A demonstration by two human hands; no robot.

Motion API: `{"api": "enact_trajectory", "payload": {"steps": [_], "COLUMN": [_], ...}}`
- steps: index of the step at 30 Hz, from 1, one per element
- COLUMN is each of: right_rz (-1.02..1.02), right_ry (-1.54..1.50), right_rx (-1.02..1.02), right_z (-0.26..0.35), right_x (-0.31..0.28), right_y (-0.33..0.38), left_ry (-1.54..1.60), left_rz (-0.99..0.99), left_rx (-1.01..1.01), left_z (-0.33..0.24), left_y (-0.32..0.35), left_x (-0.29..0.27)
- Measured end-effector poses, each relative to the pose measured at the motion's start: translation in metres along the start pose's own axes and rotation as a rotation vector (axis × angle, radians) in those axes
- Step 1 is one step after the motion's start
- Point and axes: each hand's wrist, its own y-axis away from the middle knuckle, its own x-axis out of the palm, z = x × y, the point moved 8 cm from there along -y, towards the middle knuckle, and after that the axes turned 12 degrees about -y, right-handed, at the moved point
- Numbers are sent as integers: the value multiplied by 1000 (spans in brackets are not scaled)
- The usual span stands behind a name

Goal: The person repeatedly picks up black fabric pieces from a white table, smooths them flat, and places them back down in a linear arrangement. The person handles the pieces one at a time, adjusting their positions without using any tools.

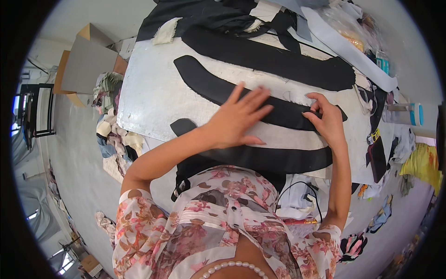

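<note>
Head view: black curved fabric strip [204, 84] laid flat on white tabletop [148, 93]

The strip is flanked by an upper black piece [269, 58] and a lower black piece [292, 160]. Its middle is covered by the left hand [239, 114], with fingers spread open and blurred. Near its right end, the right hand [328, 120] is placed, with thumb and fingers curled; whether cloth is pinched between them cannot be told

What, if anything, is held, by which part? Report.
Left hand: nothing, spread over the middle strip. Right hand: near that strip's right end; a grip cannot be told.
</note>
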Motion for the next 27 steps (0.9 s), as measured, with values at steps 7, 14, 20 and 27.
{"api": "enact_trajectory", "payload": {"steps": [7,14,20,27], "right_rz": [-17,-122,-187,-318], "right_ry": [7,-119,-147,-195], "right_rx": [33,158,161,163], "right_z": [-11,-42,-50,-74], "right_x": [-17,-49,-58,-69], "right_y": [8,19,25,35], "left_ry": [-35,-84,-2,-26], "left_rz": [-53,40,-31,-48], "left_rx": [160,159,219,236], "left_z": [-29,-42,-48,-50], "left_y": [-31,-50,-60,-62], "left_x": [16,4,24,20]}}
